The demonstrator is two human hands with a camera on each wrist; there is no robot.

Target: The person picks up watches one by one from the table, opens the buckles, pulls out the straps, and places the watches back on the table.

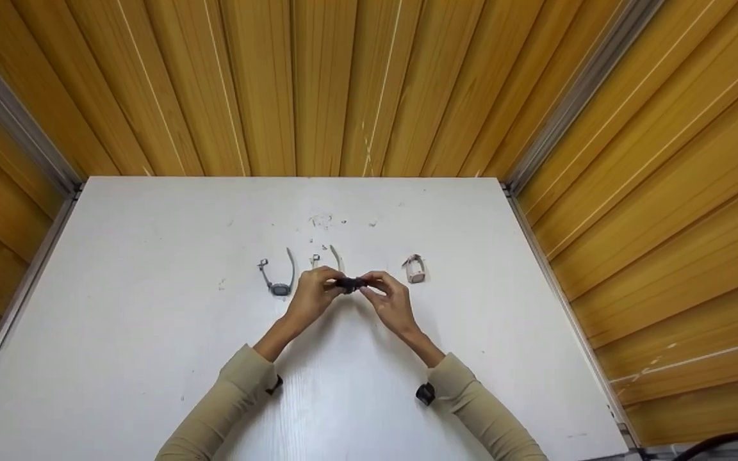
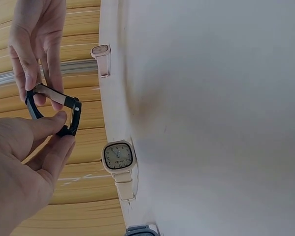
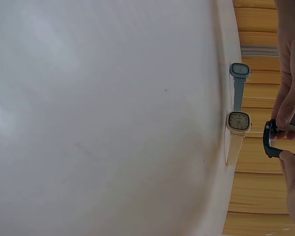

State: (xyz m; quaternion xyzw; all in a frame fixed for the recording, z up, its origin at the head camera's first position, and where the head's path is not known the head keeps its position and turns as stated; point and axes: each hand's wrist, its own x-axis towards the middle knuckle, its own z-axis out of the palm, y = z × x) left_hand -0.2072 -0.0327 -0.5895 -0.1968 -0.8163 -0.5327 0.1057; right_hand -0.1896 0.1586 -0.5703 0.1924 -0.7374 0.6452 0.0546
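A black wristwatch point(image 1: 348, 285) is held up over the table between both hands, its strap bent round into a loop. My left hand point(image 1: 310, 294) pinches one side of it between thumb and fingers. From the other side my right hand point(image 1: 394, 306) grips the strap with thumb and fingertips. In the left wrist view the looped watch point(image 2: 74, 115) appears side-on, and its dial is turned out of sight. Whether the strap's ends are fastened cannot be told. Behind the hands lies a cream square watch point(image 2: 118, 157), partly hidden in the head view.
A grey-blue watch point(image 1: 280, 290) with its strap spread stands left of the hands. On the right is a pink watch point(image 1: 415, 275) with its strap closed up. The white table point(image 1: 151, 320) has small marks towards the back, and wood-patterned walls point(image 1: 318, 89) surround it.
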